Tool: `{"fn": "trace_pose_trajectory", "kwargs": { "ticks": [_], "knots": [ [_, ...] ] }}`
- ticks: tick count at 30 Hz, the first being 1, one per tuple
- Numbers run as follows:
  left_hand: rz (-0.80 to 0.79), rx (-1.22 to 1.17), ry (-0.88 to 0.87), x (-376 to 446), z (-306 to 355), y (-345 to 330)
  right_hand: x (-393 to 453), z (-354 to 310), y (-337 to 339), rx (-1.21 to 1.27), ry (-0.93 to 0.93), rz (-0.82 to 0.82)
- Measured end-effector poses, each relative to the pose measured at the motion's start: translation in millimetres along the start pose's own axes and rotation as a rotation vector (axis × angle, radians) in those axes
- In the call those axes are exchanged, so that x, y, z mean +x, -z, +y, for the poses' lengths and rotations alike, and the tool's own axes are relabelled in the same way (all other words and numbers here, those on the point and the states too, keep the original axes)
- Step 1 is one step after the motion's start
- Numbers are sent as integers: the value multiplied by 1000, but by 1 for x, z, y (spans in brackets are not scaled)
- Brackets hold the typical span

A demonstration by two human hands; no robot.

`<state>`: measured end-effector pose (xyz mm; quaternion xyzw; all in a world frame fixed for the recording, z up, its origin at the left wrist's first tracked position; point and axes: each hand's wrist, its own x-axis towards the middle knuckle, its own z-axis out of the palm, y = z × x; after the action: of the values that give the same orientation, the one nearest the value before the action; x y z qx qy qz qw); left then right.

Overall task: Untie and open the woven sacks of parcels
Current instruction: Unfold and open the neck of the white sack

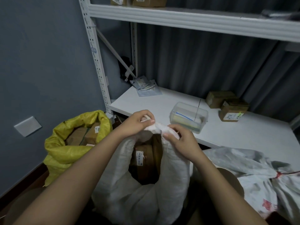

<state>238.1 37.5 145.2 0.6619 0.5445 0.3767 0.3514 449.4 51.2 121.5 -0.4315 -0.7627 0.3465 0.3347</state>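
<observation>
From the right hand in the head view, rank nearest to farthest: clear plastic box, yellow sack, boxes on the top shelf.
1. Clear plastic box: on the shelf just beyond the right hand.
2. Yellow sack: open, on the floor at left.
3. Boxes on the top shelf: high up, farthest.

A yellow sack (68, 148), a white sack (129, 192) holding brown parcels (146, 158), and a grey wall (40, 62).
</observation>
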Motion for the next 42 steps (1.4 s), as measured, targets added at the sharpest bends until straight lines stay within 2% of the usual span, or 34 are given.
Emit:
{"fn": "trace_pose_trajectory", "kwargs": {
  "ticks": [2, 4, 5, 6, 7, 9, 10, 12, 13, 15, 16, 19, 21, 22, 25, 26, 28, 30, 31, 33, 35, 37, 38, 40, 42],
  "knots": [
    [-64, 209, -27, 2, 0, -3, 1, 0, 0, 191, -135, 4],
    [-165, 438, -121, 4, 2, -12, 6, -7, 4, 667, -405, -124],
    [-174, 432, -160, 6, 4, -15, 7, -6, 7, 790, -478, -171],
    [-157, 363, -169, 10, 5, -15, 8, -2, 9, 739, -477, -178],
    [-135, 278, -138, 14, 6, -12, 6, 0, 9, 565, -419, -159],
    [-136, 204, -33, 23, 5, -3, 0, 8, 7, 173, -254, 7],
    [-178, 234, 8, 26, 3, -1, -1, 10, 5, 156, -225, 72],
    [-270, 375, 5, 29, 4, -7, 0, 9, 4, 315, -253, 88],
    [-296, 408, -30, 29, 7, -13, 2, 5, 6, 529, -338, 44],
    [-267, 338, -101, 31, 14, -25, 7, 2, 11, 824, -448, -33],
    [-215, 278, -117, 33, 14, -28, 8, 3, 12, 795, -424, -18],
    [-40, 143, -91, 41, 12, -23, 0, 8, 11, 255, -160, 161],
    [-72, 119, -54, 42, 9, -22, -4, 12, 8, 124, -99, 246],
    [-127, 151, -51, 40, 10, -24, -2, 11, 9, 210, -137, 227],
    [-231, 279, -196, 40, 17, -34, 5, 7, 19, 876, -402, -4],
    [-227, 275, -237, 43, 17, -37, 6, 8, 22, 955, -430, -36],
    [-178, 201, -197, 50, 18, -37, 2, 11, 21, 769, -395, -1],
    [-96, 193, -101, 58, 16, -32, -8, 12, 17, 575, -397, 109],
    [-52, 275, -76, 61, 15, -30, -11, 13, 15, 548, -387, 174],
    [46, 592, -31, 63, 17, -33, -15, 13, 16, 456, -338, 292],
    [220, 732, -24, 53, 27, -45, -14, 7, 21, 484, -332, 298],
    [381, 604, -61, 31, 42, -57, -10, -1, 28, 649, -344, 217],
    [409, 505, -45, 19, 48, -61, -7, -6, 33, 713, -358, 184],
    [335, 338, 66, -1, 59, -68, 1, -13, 42, 815, -387, 137],
    [150, 190, 150, -9, 65, -74, 9, -21, 46, 971, -409, 80]
  ]
}}
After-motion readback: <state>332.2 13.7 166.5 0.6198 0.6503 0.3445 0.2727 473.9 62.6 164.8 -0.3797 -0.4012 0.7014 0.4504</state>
